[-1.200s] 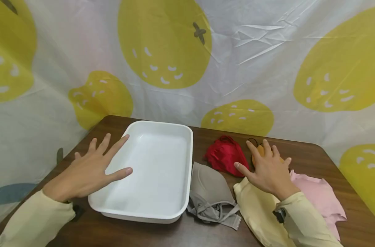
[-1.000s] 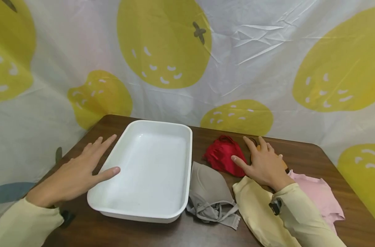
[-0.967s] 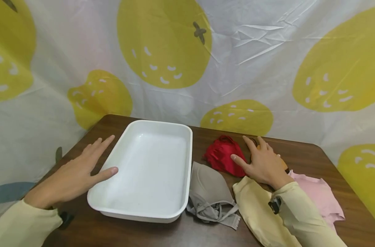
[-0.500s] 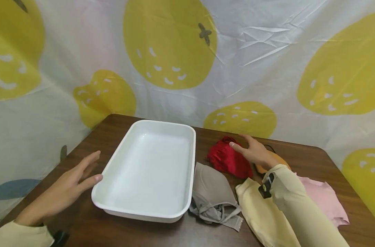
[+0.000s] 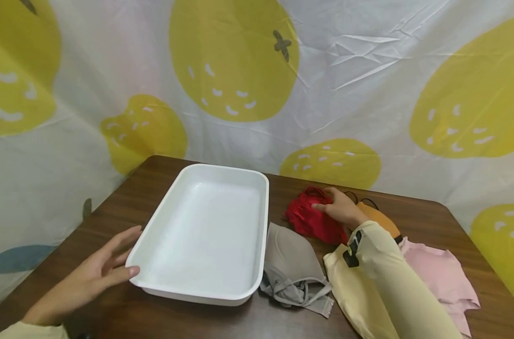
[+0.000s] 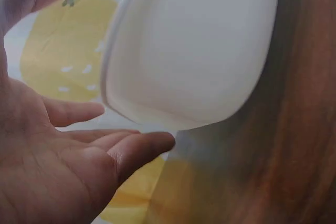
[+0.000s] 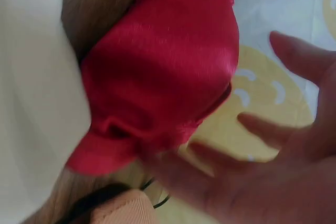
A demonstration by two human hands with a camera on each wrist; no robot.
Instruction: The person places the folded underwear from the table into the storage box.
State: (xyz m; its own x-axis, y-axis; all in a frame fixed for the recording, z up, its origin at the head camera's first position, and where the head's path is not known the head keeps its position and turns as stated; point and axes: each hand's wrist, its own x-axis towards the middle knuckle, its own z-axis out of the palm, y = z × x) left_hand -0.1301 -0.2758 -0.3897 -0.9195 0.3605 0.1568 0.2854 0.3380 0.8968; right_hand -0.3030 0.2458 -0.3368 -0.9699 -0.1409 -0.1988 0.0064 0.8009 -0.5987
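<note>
My left hand is beside the near-left corner of a white tray, its thumb tip right at the rim. In the left wrist view its fingers are spread below the corner of the tray, and the palm holds nothing. My right hand reaches over a red satin garment, thumb and fingertips at its far right side. The right wrist view shows the fingers extended and parted along the edge of the crumpled red garment, one fingertip overlapping it.
A grey bra lies right of the tray. Under the right forearm is a pale yellow garment. A pink garment lies further right, and an orange item with black loops behind. A patterned curtain hangs behind the wooden table.
My left hand has dropped from above the tray to its near-left corner. My right hand has moved left and down onto the red garment, uncovering the orange item.
</note>
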